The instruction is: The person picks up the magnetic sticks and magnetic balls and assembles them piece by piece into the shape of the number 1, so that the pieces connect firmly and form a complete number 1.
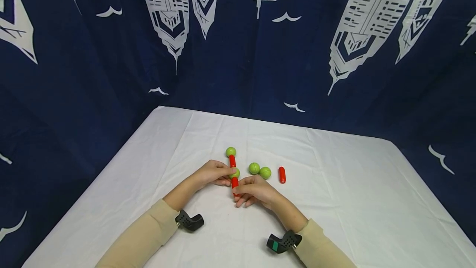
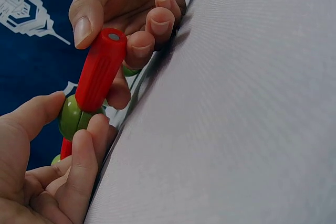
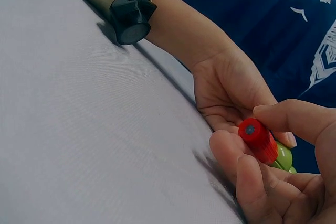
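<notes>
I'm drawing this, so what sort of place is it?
Probably an indoor filming corner: a white cloth-covered table, a navy fabric backdrop printed with white buildings, and black wrist cameras.

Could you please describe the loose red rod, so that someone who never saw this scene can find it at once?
On the white table, look just beyond the right hand, where two green balls lie side by side. To their right lies the red rod. It touches no ball or hand; the other two rods each touch a ball.
</notes>
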Motion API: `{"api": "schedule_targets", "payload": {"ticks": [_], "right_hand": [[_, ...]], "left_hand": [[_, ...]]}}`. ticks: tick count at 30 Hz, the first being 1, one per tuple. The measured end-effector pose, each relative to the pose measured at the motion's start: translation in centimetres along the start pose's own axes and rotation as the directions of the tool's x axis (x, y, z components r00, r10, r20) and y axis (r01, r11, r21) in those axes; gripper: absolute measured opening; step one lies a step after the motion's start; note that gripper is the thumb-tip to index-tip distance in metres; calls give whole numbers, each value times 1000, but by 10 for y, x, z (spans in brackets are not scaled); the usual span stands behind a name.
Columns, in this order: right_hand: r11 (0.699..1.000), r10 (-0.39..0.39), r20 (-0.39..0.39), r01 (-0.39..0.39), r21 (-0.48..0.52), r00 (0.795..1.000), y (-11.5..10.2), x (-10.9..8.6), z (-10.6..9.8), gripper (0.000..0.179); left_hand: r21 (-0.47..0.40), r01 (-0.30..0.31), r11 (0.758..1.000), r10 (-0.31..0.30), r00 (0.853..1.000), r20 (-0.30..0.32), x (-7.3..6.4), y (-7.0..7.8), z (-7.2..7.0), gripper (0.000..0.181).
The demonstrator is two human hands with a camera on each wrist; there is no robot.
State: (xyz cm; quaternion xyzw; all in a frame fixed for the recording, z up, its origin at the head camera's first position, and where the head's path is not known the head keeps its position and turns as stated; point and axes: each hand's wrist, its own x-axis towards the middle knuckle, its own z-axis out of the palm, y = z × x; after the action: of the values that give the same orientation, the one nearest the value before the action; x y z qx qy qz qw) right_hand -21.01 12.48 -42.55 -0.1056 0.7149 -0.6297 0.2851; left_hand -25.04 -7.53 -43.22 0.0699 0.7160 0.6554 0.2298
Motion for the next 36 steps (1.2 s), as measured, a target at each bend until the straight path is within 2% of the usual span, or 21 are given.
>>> {"api": "schedule_targets", "payload": {"ticks": [4,10,16,26,36], "right_hand": [[1000,-1,-16,2,22,1000,1,0,-1,20],[998,-18,-40,21,57,999,1,1,-3,20],[997,-34,-57,38,60,998,2,2,-4,18],[996,-32,-69,37,82,997,2,1,-3,21],[994,-38,-69,45,100,997,3,2,-2,23]], "left_hand": [[9,31,999,-31,999,22,-1,2,-1,36],[80,90,993,-95,993,71,-6,8,-2,36],[105,101,989,-115,985,130,-9,11,4,32],[74,86,994,-92,992,88,-12,13,12,23],[33,41,999,-43,999,34,-6,8,17,17]]}}
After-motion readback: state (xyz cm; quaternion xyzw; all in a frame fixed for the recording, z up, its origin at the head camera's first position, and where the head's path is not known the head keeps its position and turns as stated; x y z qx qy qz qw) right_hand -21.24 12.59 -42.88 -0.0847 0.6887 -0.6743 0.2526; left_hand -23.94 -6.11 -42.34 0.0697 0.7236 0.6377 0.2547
